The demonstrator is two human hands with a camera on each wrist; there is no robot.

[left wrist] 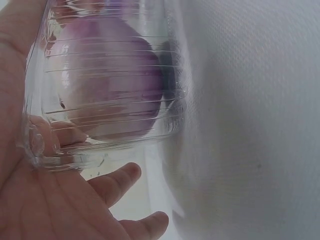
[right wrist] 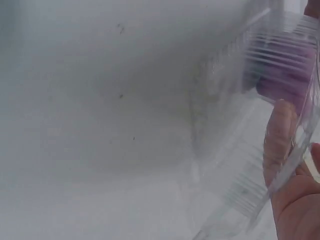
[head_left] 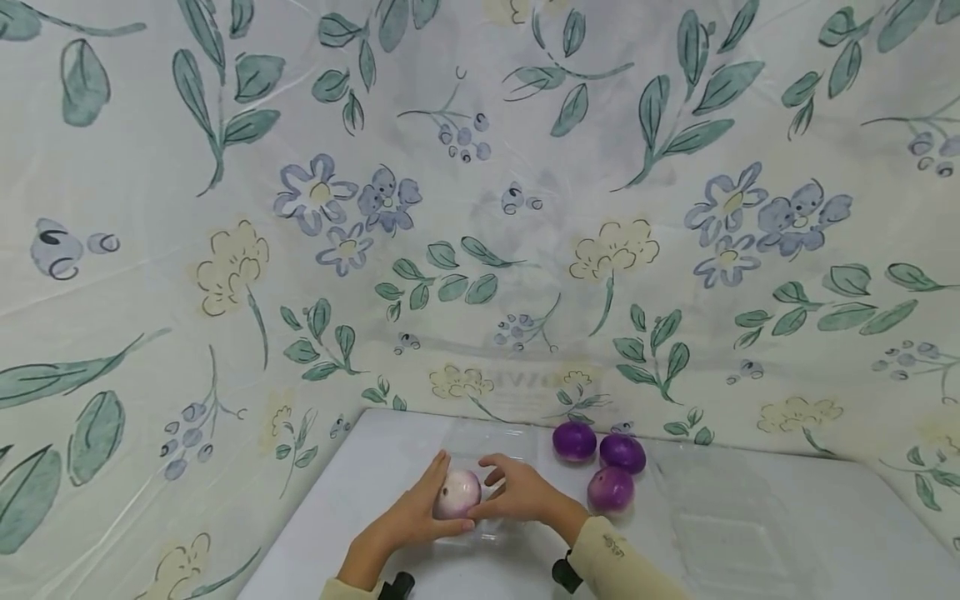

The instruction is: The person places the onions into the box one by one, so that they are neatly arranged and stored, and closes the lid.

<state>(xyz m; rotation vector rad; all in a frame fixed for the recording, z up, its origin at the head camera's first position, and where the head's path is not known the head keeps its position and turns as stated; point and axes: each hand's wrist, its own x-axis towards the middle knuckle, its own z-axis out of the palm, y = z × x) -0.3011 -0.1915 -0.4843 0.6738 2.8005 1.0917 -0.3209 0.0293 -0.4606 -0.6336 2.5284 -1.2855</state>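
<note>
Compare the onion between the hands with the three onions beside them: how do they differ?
The held onion sits inside a clear box, with the left hand and right hand on either side; the three loose onions lie bare on the table. The held onion looks pale and whitish, the loose ones deep purple. All are round and similar in size.

- The clear plastic container [head_left: 480, 467] is a ribbed, see-through clamshell that rests on the white tabletop [head_left: 360, 500], left of the three loose onions.
- Its lid stands open toward the floral backdrop.
- The onion [head_left: 457, 493] inside the container is round, with pale white and purple skin; it sits in the container's front part.
- In the left wrist view the onion [left wrist: 107, 80] shows through the ribbed wall of the container [left wrist: 165, 125], filling most of it.
- In the right wrist view the container [right wrist: 250, 150] appears as a blurred ribbed wall with purple behind it.
</note>
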